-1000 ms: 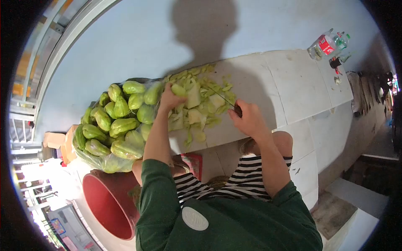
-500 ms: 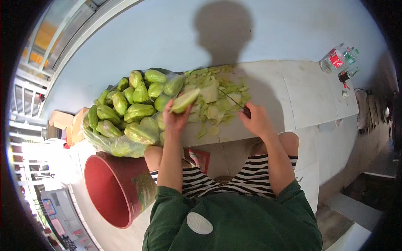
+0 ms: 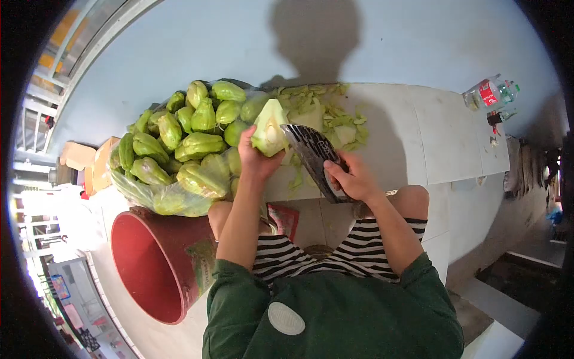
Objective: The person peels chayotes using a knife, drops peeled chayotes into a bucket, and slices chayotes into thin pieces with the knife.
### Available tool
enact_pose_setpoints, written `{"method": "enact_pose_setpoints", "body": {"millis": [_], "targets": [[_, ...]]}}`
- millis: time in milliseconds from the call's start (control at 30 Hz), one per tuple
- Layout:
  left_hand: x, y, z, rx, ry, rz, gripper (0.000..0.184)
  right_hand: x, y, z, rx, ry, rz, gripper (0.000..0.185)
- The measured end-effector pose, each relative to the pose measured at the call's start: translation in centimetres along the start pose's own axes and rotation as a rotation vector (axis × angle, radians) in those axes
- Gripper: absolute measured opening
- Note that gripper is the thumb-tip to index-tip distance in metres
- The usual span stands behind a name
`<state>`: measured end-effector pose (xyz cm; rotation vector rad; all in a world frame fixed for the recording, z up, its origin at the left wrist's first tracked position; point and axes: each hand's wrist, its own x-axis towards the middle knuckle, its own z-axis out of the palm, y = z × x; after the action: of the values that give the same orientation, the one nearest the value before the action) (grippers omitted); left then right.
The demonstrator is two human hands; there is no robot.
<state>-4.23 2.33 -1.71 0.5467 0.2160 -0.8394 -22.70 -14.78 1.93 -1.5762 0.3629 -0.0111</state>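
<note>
My left hand (image 3: 258,157) is closed around a peeled chayote (image 3: 270,128) whose pale cut face, with an oval seed area in the middle, is turned up. In my right hand (image 3: 354,178) is a broad-bladed dark knife (image 3: 311,149) with light lettering on its blade. The blade tip is close beside the chayote's right side; whether they touch I cannot tell. Green peelings (image 3: 353,119) lie scattered beyond my hands, with pale peeled pieces (image 3: 345,134) among them. To the left, whole green chayotes (image 3: 200,146) fill a clear plastic bag (image 3: 170,202).
A red bucket (image 3: 197,239) lies on its side at lower left. Plastic bottles (image 3: 485,94) rest near the right end of the tiled ledge (image 3: 445,131). A blue wall (image 3: 406,42) rises behind, and cardboard boxes (image 3: 101,164) stand far left.
The chayote has been raised and turned so its cut face shows. My right hand has moved left with the knife, its blade now turned broadside near the chayote.
</note>
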Motion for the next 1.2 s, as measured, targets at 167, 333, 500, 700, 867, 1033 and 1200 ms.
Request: {"method": "enact_pose_setpoints", "body": {"millis": [167, 333, 500, 700, 867, 1033, 1200], "targets": [[0.9, 0.2, 0.8, -0.024, -0.091, 0.046, 0.060, 1.5, 0.1, 0.8, -0.070, -0.043, -0.024, 0.033], [1.1, 2.4, 1.3, 0.002, -0.052, 0.155, 0.061, 3.8, 1.2, 0.1, -0.196, 0.119, -0.029, 0.028], [1.4, 1.9, 1.7, 0.182, -0.226, 0.270, 0.059, 3.9, -0.8, 1.3, 0.072, 0.037, 0.005, 0.030], [1.0, 0.8, 2.4, 0.277, -0.078, 0.328, 0.065, 4.1, -0.3, 3.2, -0.026, -0.147, 0.036, 0.029], [1.6, 1.4, 1.8, 0.135, 0.002, 0.359, 0.056, 5.4, 1.2, 1.8, 0.082, 0.063, 0.061, 0.028], [1.1, 2.1, 1.8, 0.069, -0.070, 0.301, 0.063, 5.7, 0.1, 1.3, 0.102, 0.164, 0.015, 0.029], [1.3, 2.2, 1.9, 0.209, -0.148, 0.330, 0.066, 5.5, -0.2, 2.2, 0.163, 0.053, 0.040, 0.031]]}}
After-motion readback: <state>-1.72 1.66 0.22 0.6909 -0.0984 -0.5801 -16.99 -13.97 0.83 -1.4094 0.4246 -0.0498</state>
